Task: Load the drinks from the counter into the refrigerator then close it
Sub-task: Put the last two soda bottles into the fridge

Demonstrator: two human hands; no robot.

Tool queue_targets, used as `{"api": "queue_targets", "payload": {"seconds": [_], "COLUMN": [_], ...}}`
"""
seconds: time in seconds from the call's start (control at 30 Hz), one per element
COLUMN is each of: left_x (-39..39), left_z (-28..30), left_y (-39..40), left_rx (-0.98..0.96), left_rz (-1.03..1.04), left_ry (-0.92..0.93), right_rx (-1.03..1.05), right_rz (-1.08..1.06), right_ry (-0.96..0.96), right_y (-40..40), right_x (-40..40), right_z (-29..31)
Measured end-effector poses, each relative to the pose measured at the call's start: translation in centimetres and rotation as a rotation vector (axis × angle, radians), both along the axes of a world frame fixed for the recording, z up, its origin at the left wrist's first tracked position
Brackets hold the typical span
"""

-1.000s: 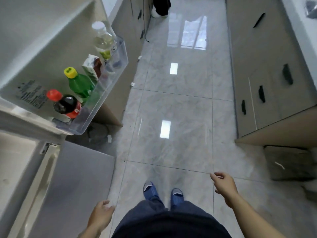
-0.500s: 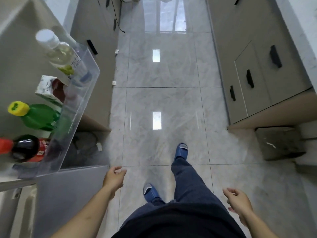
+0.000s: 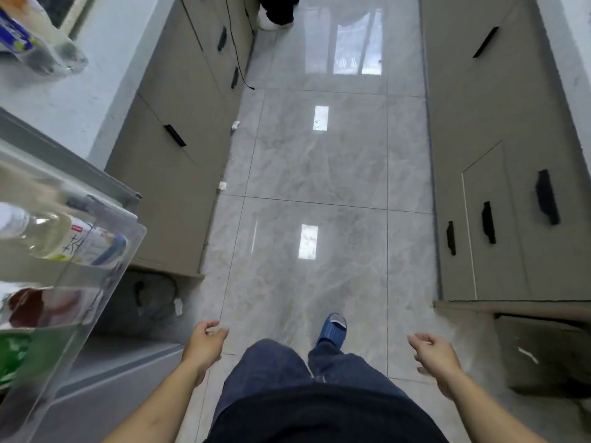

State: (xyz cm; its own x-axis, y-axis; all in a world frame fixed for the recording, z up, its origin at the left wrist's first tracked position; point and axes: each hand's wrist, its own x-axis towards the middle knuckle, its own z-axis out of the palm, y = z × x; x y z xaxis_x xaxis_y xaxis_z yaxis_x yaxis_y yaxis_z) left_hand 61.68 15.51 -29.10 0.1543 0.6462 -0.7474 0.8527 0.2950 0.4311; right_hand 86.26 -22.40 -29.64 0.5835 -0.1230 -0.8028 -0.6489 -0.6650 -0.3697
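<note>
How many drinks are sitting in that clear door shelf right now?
3 show: a pale bottle furthest from the person, a carton in the middle, a green bottle nearest. More may be hidden past the left edge.

Glossy grey tiled floor (image 3: 319, 161) runs between two rows of tan cabinets (image 3: 179, 129) with black handles (image 3: 547, 201). A black cable (image 3: 238, 52) hangs down the left row. Paper scraps (image 3: 235, 125) lie beside it.

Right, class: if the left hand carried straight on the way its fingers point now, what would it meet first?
The left hand is empty, its fingers loosely curled and aimed forward and slightly right over the floor tiles. Nothing stands in that line; the way looks free, though depth is hard to judge here.
</note>
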Motion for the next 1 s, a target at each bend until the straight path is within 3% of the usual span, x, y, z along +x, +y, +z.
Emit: {"api": "queue_targets", "payload": {"seconds": [0.33,0.63,1.0], "left_x": [5.9,13.4,23.2], "left_z": [-0.7,-1.4,1.7], "left_y": [1.7,9.7,23.1], "left_rx": [-0.049,-0.098,-0.01], "left_rz": [0.198,0.411,0.685], "left_ry": [0.075,0.153,-0.163], "right_rx": [0.12,0.054,0.027], "right_rz": [0.24,0.488,0.799], "right_ry": [-0.048,-0.08,-0.064], "right_y": [15.3,28.5,46.3], "right_x": [17.2,27.6,36.8], "right_z": [0.7,2.4,4.4]}}
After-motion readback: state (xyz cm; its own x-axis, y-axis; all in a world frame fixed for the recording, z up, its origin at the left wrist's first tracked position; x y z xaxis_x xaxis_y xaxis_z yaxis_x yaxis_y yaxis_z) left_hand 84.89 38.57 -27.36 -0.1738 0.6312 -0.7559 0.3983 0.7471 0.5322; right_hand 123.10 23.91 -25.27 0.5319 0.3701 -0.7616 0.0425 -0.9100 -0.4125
